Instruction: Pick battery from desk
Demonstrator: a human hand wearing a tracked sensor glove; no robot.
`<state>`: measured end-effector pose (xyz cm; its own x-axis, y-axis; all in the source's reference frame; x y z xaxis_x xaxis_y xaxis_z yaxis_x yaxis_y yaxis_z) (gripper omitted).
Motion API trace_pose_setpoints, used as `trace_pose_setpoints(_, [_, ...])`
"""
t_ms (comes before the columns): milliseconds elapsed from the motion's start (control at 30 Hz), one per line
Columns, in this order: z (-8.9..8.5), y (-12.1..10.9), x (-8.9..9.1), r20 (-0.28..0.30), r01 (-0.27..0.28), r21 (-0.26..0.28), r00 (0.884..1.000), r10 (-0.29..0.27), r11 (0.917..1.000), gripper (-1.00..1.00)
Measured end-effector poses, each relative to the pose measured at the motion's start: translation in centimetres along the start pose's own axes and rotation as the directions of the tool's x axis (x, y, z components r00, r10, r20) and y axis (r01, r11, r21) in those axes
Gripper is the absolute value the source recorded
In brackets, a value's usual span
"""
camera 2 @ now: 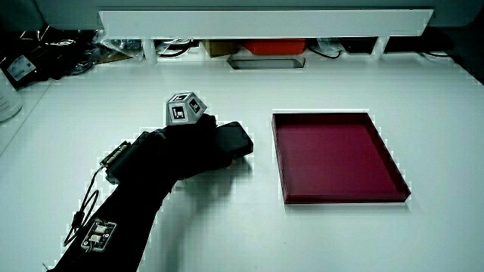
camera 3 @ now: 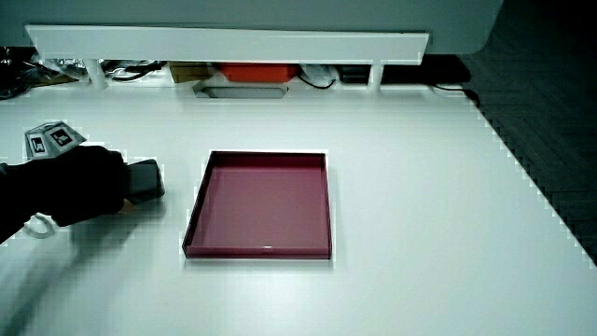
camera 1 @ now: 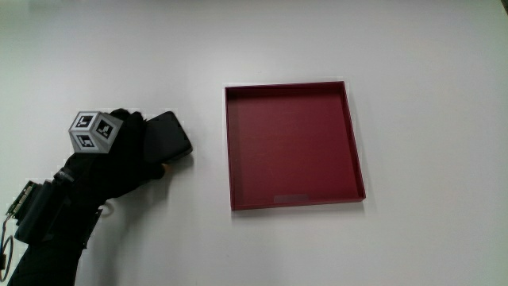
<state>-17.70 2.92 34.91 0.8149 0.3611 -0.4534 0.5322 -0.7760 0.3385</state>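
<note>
- I see the hand (camera 1: 119, 155) lying over one end of the battery (camera 1: 168, 137), a flat black slab with rounded corners, beside the red tray (camera 1: 294, 144) and a little apart from it.
- My fingers (camera 1: 155, 168) look curled around the battery's near end, with one fingertip showing under its edge in the main view; I judge it gripped, but I cannot tell whether it has left the desk (camera 1: 413, 238) yet.
- In a side view the battery (camera 2: 233, 140) sticks out past the glove (camera 2: 178, 155) toward the tray (camera 2: 336, 155), so most of its length is unsupported. My worry is that a grip on one end only lets the free end sag or swing as I raise it.
- The casing looks smooth and glossy. Against glove fabric I would expect it to slide if I squeeze lightly, and it would land flat on the desk or clip the tray rim.
- The tray wall (camera 3: 198, 207) is near the battery's free end (camera 3: 145, 179); any sideways drift during the lift could knock it.
- The cube (camera 1: 94, 131) on the back of the hand hides my knuckles from above, so I cannot check how deep the hold is; I would lift slowly and straight up.
</note>
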Motion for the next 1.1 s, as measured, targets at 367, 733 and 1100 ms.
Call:
trace_pose_setpoints(367, [-0.2, 2.0, -6.4, 0.169, -0.206, 0.001, 0.965, 0.202, 0.9786, 0.00])
trace_pose_setpoints(733, [-4.0, 4.2, -11.3, 0.127, -0.327, -0.141, 0.930, 0.345, 0.9345, 0.00])
trace_pose_setpoints(1100, [-6.7, 5.8, -13.6, 0.065, -0.459, -0.210, 0.874, 0.481, 0.8634, 0.00])
